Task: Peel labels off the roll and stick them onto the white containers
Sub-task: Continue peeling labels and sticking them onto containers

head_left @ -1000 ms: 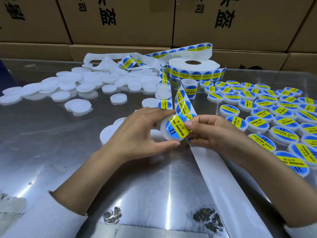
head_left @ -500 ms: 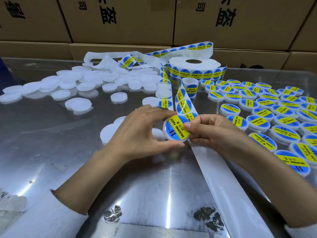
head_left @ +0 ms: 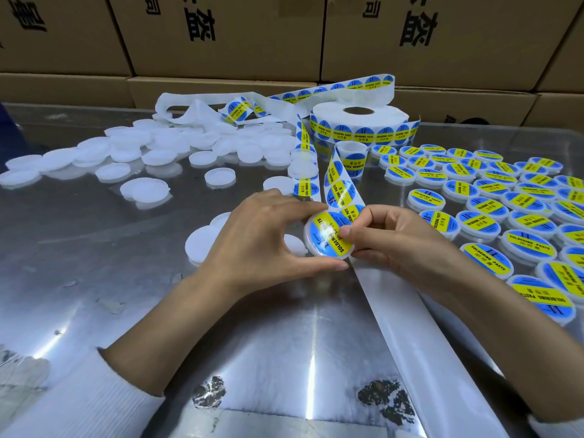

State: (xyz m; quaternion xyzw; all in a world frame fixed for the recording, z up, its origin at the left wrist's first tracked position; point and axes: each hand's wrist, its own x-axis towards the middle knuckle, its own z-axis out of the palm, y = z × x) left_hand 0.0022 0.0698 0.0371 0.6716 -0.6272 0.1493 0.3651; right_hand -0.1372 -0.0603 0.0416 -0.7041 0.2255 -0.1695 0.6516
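My left hand [head_left: 262, 238] grips a round white container [head_left: 327, 237] by its rim, tilted up toward me above the table. A blue and yellow label covers its top face. My right hand [head_left: 388, 235] presses its thumb on that label, fingers curled behind the container's right edge. The label strip [head_left: 339, 184] runs from just behind my hands back to the label roll [head_left: 360, 121] at the back centre. Bare backing paper [head_left: 420, 327] trails toward me under my right forearm.
Several unlabelled white containers [head_left: 145, 191] lie scattered at the back left. Several labelled containers [head_left: 480, 222] lie in rows on the right. Loose used backing [head_left: 196, 105] is piled behind them. Cardboard boxes [head_left: 221, 36] wall off the back of the shiny metal table [head_left: 126, 295].
The container has turned in my hands, so the label's text now points a different way. My right thumb has moved onto the label face.
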